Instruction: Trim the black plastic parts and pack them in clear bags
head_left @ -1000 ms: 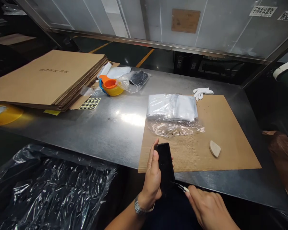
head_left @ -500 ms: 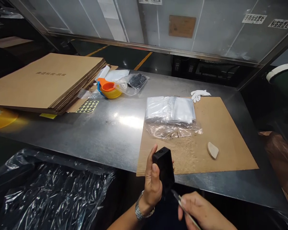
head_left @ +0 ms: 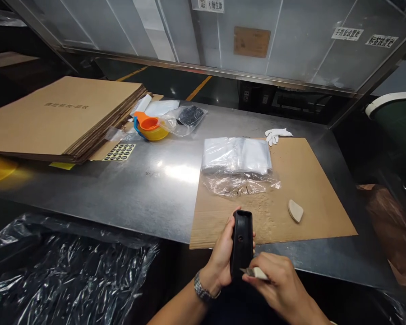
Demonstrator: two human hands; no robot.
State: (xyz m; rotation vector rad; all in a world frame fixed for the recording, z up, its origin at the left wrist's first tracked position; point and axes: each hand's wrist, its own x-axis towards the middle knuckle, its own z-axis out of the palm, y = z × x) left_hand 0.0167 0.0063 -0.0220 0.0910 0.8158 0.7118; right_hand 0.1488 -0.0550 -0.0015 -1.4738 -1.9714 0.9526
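Note:
A black rectangular plastic case [head_left: 242, 241], hollow along the side facing me, rests in my left hand [head_left: 223, 253], whose fingers wrap round it from behind. A small hole shows inside the case. My right hand [head_left: 279, 282] grips a small knife [head_left: 257, 272] with a pale handle; its pointed tip lies at the lower end of the case, and whether it touches cannot be made out. Beyond my hands, a beige wedge-shaped pad [head_left: 295, 211] and a pack of clear plastic bags [head_left: 237, 155] lie on a flat cardboard sheet [head_left: 311, 180].
Flat cardboard boxes [head_left: 64, 113] are stacked at the left of the metal table [head_left: 149, 194]. Near them are an orange and yellow cup [head_left: 152, 127], a bag with a black item [head_left: 191, 116] and a sticker sheet [head_left: 120, 152]. A white glove [head_left: 277, 135] lies behind; black plastic sheeting [head_left: 77, 271] fills the lower left.
My left hand has turned the black case so its hollow side faces me. My right hand has moved up, bringing the knife in front of the case's lower end. The view has shifted slightly.

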